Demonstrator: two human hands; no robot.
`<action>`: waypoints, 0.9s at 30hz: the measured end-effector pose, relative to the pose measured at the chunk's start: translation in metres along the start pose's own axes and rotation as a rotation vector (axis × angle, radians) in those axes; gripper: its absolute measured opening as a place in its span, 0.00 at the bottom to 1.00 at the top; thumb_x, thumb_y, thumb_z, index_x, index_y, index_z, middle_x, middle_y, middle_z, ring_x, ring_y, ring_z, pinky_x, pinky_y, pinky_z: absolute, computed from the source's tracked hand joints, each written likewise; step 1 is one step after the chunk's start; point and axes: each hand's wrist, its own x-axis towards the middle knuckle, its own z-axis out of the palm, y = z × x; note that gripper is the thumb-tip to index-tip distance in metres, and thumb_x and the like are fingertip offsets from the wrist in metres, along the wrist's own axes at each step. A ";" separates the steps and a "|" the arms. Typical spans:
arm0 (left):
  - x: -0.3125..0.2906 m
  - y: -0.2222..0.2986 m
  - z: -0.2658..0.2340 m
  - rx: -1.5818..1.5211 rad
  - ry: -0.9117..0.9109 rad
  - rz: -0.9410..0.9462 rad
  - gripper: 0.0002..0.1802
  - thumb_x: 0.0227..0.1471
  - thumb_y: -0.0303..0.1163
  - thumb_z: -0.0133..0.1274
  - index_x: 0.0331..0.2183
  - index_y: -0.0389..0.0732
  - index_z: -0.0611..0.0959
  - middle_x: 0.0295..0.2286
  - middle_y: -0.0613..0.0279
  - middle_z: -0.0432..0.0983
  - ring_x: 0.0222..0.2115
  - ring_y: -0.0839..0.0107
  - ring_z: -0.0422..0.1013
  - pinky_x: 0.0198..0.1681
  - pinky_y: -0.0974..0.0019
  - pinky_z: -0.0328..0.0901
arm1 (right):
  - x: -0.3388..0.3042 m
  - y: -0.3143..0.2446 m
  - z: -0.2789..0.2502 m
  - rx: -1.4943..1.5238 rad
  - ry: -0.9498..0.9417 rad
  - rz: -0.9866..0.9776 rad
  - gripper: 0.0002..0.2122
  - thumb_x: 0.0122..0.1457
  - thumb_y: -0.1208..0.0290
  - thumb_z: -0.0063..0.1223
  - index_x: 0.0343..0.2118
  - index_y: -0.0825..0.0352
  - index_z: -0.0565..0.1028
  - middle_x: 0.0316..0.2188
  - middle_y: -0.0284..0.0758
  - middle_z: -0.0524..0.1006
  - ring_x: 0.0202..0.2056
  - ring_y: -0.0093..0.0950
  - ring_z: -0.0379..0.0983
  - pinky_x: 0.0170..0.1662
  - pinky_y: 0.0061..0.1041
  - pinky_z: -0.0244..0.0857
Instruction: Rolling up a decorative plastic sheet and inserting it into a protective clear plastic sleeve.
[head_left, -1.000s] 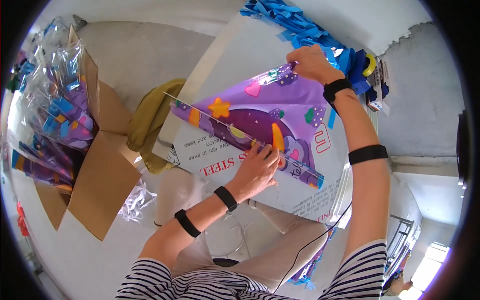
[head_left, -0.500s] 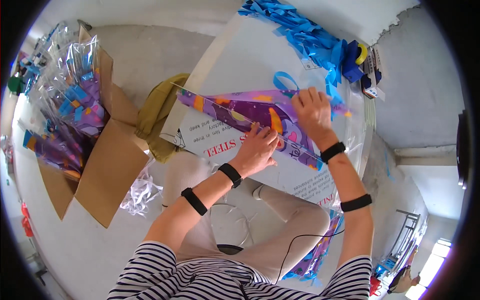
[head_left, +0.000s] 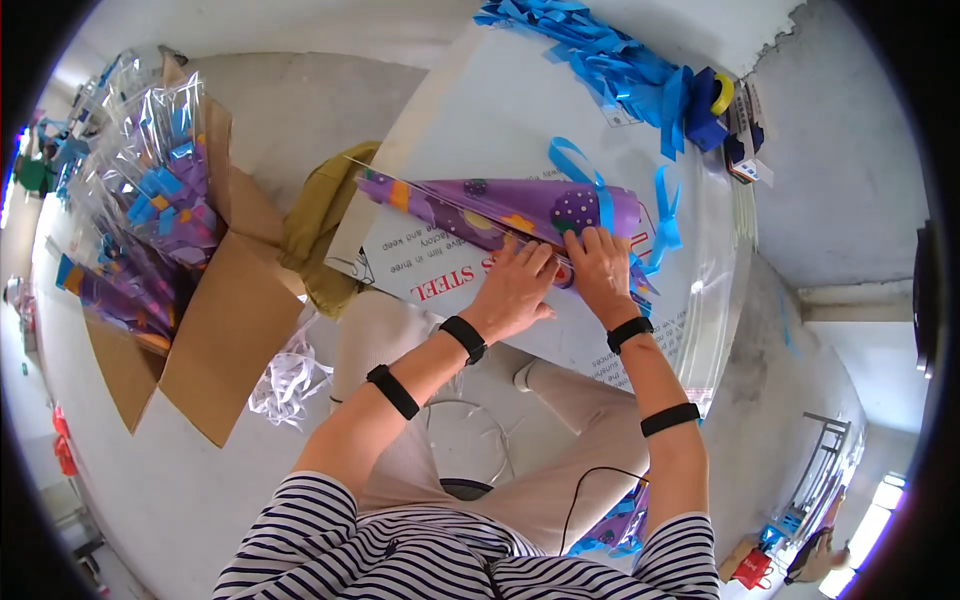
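Your purple patterned sheet lies on the white printed board, folded over itself toward the board's near side, its narrow end pointing to the board's left edge. Your left hand rests near the middle of the board, fingertips pressed on the sheet's folded edge. Your right hand is just beside it, nearer the board's right side, fingers bent down onto the fold; whether either hand pinches the sheet, I cannot tell. A loose blue ribbon lies on the board right of the sheet. At the board's far right you have a heap of blue ribbons and a blue tape dispenser. Left of the board, an olive cloth hangs by its edge, and beyond that stands an open cardboard box holding purple packages in clear wrap.
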 end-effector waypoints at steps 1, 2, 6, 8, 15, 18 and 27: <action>0.001 -0.001 0.000 0.020 0.013 0.011 0.41 0.33 0.47 0.73 0.48 0.37 0.79 0.49 0.57 0.67 0.56 0.59 0.63 0.66 0.44 0.51 | 0.000 0.000 0.000 0.009 0.003 -0.006 0.11 0.49 0.74 0.55 0.38 0.64 0.77 0.29 0.33 0.69 0.35 0.33 0.69 0.34 0.33 0.62; 0.001 -0.001 -0.002 0.044 0.025 0.020 0.41 0.33 0.48 0.73 0.48 0.37 0.79 0.48 0.57 0.68 0.56 0.59 0.63 0.66 0.43 0.50 | -0.002 0.000 0.001 0.011 0.001 -0.005 0.11 0.49 0.74 0.55 0.38 0.64 0.77 0.29 0.33 0.69 0.35 0.33 0.69 0.34 0.33 0.62; 0.002 0.003 -0.003 0.043 0.021 0.016 0.40 0.33 0.48 0.73 0.47 0.37 0.80 0.47 0.58 0.69 0.55 0.60 0.64 0.67 0.41 0.49 | -0.007 0.003 0.007 0.009 -0.009 -0.019 0.14 0.49 0.74 0.56 0.42 0.63 0.77 0.30 0.33 0.69 0.36 0.33 0.70 0.36 0.32 0.64; 0.002 0.002 -0.003 0.074 0.018 0.015 0.39 0.33 0.48 0.73 0.46 0.38 0.81 0.46 0.60 0.70 0.54 0.61 0.64 0.67 0.40 0.48 | -0.002 0.001 0.007 0.002 -0.007 0.000 0.16 0.49 0.73 0.56 0.44 0.63 0.77 0.30 0.33 0.70 0.36 0.33 0.70 0.36 0.32 0.64; 0.002 0.005 -0.004 0.076 0.014 0.021 0.39 0.33 0.49 0.73 0.46 0.38 0.81 0.44 0.62 0.70 0.51 0.62 0.66 0.67 0.37 0.47 | -0.004 0.005 0.006 0.034 -0.066 0.002 0.19 0.50 0.74 0.56 0.49 0.59 0.77 0.31 0.33 0.70 0.36 0.33 0.70 0.37 0.33 0.65; 0.003 0.002 -0.006 0.082 -0.038 0.000 0.41 0.34 0.49 0.72 0.50 0.41 0.79 0.47 0.62 0.69 0.52 0.62 0.65 0.67 0.36 0.45 | -0.011 0.005 0.004 0.072 -0.074 0.019 0.20 0.50 0.75 0.56 0.49 0.59 0.77 0.32 0.33 0.70 0.37 0.33 0.70 0.38 0.34 0.64; 0.001 0.002 -0.001 0.072 0.002 0.016 0.39 0.35 0.49 0.72 0.48 0.39 0.80 0.47 0.61 0.69 0.52 0.61 0.65 0.68 0.38 0.45 | -0.015 0.001 0.009 0.056 -0.023 0.047 0.20 0.51 0.76 0.56 0.50 0.60 0.77 0.33 0.34 0.70 0.39 0.34 0.69 0.40 0.34 0.64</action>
